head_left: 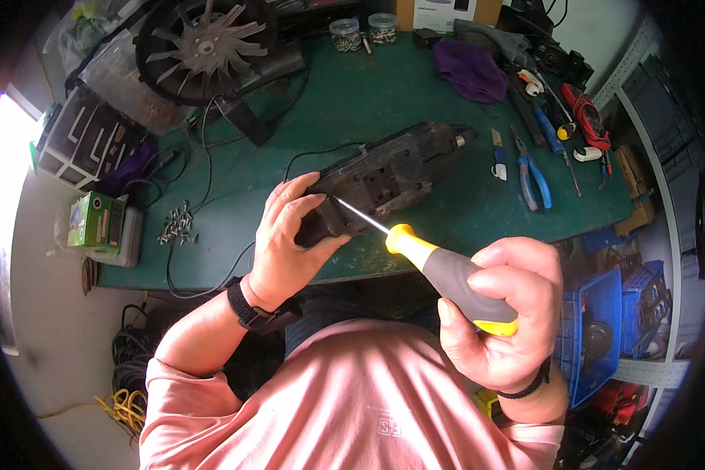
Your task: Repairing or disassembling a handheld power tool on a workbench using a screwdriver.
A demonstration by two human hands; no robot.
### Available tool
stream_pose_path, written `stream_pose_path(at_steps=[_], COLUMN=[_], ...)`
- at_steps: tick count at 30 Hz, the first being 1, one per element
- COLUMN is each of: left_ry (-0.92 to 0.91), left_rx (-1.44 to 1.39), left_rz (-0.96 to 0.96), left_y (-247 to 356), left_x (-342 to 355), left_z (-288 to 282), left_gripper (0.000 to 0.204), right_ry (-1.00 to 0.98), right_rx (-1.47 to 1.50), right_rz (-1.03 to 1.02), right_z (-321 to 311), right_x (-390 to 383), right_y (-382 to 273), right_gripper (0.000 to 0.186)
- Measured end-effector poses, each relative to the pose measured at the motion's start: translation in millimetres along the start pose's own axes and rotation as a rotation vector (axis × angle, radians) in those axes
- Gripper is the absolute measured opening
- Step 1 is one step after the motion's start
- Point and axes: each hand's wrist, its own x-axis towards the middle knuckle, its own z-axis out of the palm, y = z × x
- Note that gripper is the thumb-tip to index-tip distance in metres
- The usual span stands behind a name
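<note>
A long black device with a dark, dusty casing lies slantwise on the green workbench, a cable running from it. My left hand grips its near left end, with fingers on top and thumb along the near side. In my right hand is a screwdriver with a grey and yellow handle, fingers wrapped round its butt. The metal shaft points up and left, and its tip meets the casing right beside my left fingertips. Whether a screw sits under the tip is too small to tell.
Loose screws lie on the left of the green workbench. Right of the device are pliers and a utility knife. A fan stands far left, screw jars at the back, a purple cloth behind the tools.
</note>
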Motion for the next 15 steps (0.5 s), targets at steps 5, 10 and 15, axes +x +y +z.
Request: stream_pose_path(at_steps=[5, 10, 15], left_ry=[-0.001, 0.002, 0.003], left_rx=[0.023, 0.030, 0.026], left_rz=[0.020, 0.028, 0.026], left_y=[0.4, 0.9, 1.2], left_x=[0.2, -1.7, -1.8], left_z=[0.0, -1.1, 0.1], left_gripper=[0.059, 0.060, 0.060], right_ry=[-0.002, -0.017, -0.025], right_rx=[0.012, 0.019, 0.025], right_rz=[0.009, 0.000, -0.032], right_z=[-0.9, -1.0, -1.0], right_x=[0.7, 0.3, -1.6], right_y=[0.4, -2.0, -0.9], right_gripper=[0.040, 0.041, 0.046])
